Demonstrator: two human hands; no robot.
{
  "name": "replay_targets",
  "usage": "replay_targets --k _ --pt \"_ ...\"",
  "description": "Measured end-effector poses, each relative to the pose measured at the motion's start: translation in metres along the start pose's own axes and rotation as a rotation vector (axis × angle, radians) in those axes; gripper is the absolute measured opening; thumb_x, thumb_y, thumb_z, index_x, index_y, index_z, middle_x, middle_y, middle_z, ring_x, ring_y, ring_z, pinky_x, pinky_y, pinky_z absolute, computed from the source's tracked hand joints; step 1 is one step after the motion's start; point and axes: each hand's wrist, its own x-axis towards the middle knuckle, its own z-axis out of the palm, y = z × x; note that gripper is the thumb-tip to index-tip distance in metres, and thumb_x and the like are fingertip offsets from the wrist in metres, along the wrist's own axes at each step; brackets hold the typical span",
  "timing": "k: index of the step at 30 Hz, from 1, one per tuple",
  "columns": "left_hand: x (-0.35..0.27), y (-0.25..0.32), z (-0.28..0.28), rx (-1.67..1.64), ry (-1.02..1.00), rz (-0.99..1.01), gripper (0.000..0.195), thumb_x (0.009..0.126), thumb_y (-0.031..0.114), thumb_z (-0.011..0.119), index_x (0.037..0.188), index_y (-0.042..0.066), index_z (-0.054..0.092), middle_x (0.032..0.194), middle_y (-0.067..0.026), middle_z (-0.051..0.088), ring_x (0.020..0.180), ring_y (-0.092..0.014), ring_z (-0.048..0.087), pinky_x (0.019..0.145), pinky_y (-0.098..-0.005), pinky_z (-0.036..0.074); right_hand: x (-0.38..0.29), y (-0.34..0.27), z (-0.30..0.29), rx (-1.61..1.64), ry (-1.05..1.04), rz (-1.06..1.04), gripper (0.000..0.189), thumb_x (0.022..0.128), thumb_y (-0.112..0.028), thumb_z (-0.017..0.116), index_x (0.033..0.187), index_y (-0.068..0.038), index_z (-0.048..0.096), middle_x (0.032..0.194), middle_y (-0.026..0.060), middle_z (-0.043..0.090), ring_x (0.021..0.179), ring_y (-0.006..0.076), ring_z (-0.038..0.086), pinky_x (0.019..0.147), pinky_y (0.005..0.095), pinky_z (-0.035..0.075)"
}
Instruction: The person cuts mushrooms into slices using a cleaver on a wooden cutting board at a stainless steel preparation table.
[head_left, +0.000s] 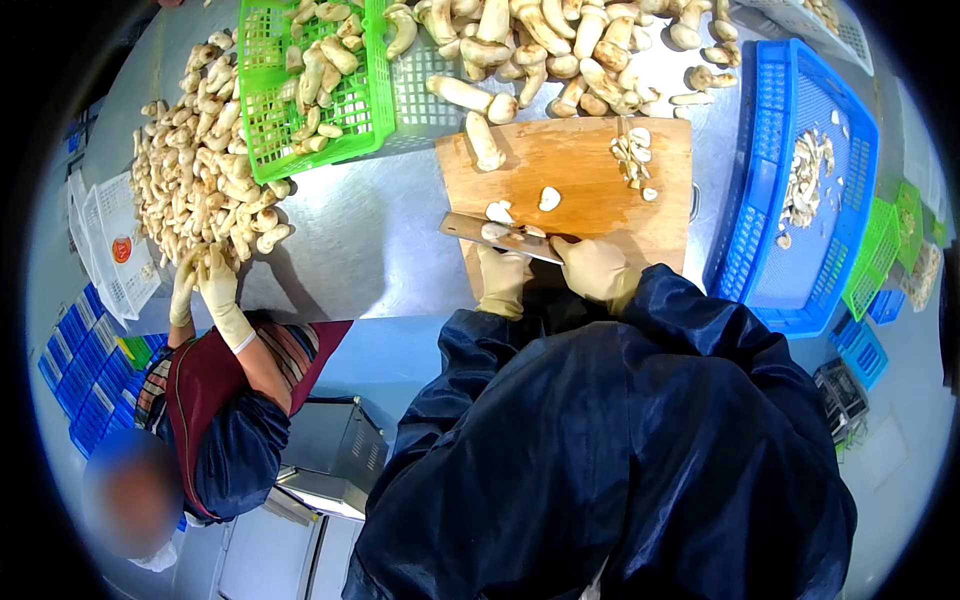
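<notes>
My right hand (596, 268), in a pale rubber glove, grips a broad-bladed kitchen knife (466, 227) held over the near part of a wooden cutting board (600, 206). White mushroom slices (493, 231) lie on the flat of the blade. My left hand (501, 279), gloved alike, is just under the blade's near edge; its fingertips are hidden, so I cannot tell what it holds. Beyond the knife are a cut slice (550, 199) and another piece (499, 212). A whole mushroom (484, 142) lies at the board's far left, and a cluster of slices (631, 156) at its far right.
Whole mushrooms (536, 45) are heaped beyond the board. To the right stands a blue plastic crate (772, 157) with mushroom slices (806, 180). A green basket (262, 150) and a mushroom pile (202, 150) are leftward, where a co-worker's gloved hands (217, 285) touch the pile.
</notes>
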Motion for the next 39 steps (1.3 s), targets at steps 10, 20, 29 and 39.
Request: replay_targets --k 10,20,29,39 --pt "-0.014 0.028 -0.014 -0.163 -0.121 -0.247 0.027 0.080 -0.002 0.058 0.107 -0.006 0.059 0.096 -0.0081 0.064 0.084 -0.016 0.063 0.072 -0.0259 0.049 -0.003 0.040 -0.020 0.212 0.138 0.079 0.027 0.084 -0.025 0.052 0.091 -0.001 0.064 0.079 0.0240 0.063 0.076 0.0413 0.062 0.072 0.0479 0.049" --pt "-0.026 0.090 -0.043 -0.667 -0.531 -0.203 0.058 0.085 0.016 0.061 0.134 0.001 0.034 0.122 -0.0108 0.051 0.111 -0.023 0.052 0.095 -0.0359 0.043 -0.025 0.038 0.002 0.074 0.389 0.176 0.024 0.086 -0.025 0.052 0.088 -0.003 0.062 0.075 0.0246 0.063 0.073 0.0416 0.062 0.069 0.0492 0.049" --pt "0.000 0.136 -0.028 -0.761 -0.616 -0.029 0.058 0.089 0.019 0.060 0.138 0.002 0.033 0.126 -0.0126 0.050 0.116 -0.029 0.050 0.100 -0.0430 0.040 -0.022 0.045 0.010 0.024 0.427 0.176 0.025 0.086 -0.026 0.051 0.089 -0.004 0.063 0.072 0.0231 0.063 0.070 0.0407 0.063 0.066 0.0501 0.050" --pt "0.002 0.193 0.015 -0.786 -0.749 0.151 0.065 0.087 0.020 0.064 0.140 0.006 0.030 0.131 -0.0125 0.049 0.120 -0.029 0.048 0.098 -0.0438 0.042 -0.024 0.048 0.006 0.052 0.392 0.112 0.026 0.086 -0.025 0.050 0.087 -0.002 0.062 0.078 0.0243 0.064 0.076 0.0409 0.063 0.071 0.0497 0.050"
